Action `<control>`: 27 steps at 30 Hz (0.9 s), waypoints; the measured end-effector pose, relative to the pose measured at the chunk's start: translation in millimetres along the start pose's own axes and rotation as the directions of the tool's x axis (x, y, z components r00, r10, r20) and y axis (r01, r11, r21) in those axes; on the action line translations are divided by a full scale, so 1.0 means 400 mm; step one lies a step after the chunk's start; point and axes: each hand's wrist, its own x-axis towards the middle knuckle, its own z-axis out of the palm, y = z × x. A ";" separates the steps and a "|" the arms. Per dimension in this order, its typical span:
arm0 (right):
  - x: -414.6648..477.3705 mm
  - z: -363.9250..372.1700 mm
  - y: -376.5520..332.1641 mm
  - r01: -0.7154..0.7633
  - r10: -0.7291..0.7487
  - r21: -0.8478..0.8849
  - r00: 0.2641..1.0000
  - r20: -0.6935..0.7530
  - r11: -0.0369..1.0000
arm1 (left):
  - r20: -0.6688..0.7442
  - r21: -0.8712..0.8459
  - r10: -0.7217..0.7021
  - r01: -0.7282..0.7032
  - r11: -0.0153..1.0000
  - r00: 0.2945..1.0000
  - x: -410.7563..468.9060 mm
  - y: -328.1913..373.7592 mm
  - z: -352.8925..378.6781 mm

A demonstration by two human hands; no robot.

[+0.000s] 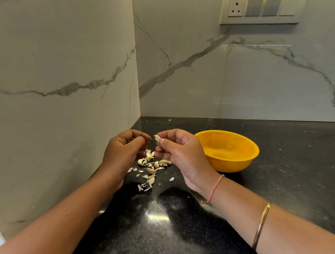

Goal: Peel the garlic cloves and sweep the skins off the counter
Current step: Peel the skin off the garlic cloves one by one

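Observation:
My right hand (178,149) pinches a pale garlic clove (157,138) between thumb and forefinger, held above the black counter (278,174). My left hand (124,151) hovers just left of it with its fingers curled and thumb against the fingertips; whether a scrap of skin sits between them is unclear. Below both hands lies a scatter of garlic cloves and papery skins (149,169) on the counter.
A yellow bowl (230,151) stands on the counter right of my right hand and looks empty inside. Marble-patterned walls (67,70) close the corner to the left and behind. A switch panel (262,10) hangs high on the back wall.

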 end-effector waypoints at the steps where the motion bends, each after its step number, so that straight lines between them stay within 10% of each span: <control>1: 0.000 0.000 0.001 0.003 -0.003 -0.029 1.000 -0.006 1.000 | 0.010 -0.008 0.006 -0.006 1.000 1.000 -0.002 0.003 0.001; 13: 0.000 -0.001 0.001 0.078 -0.084 -0.225 0.996 -0.021 0.971 | 0.100 0.307 0.257 -0.275 0.911 0.961 -0.015 0.000 -0.006; 27: 0.006 -0.003 -0.002 0.097 -0.102 -0.324 0.995 0.001 0.941 | 0.095 0.331 0.245 -0.263 0.906 0.965 -0.009 -0.002 -0.006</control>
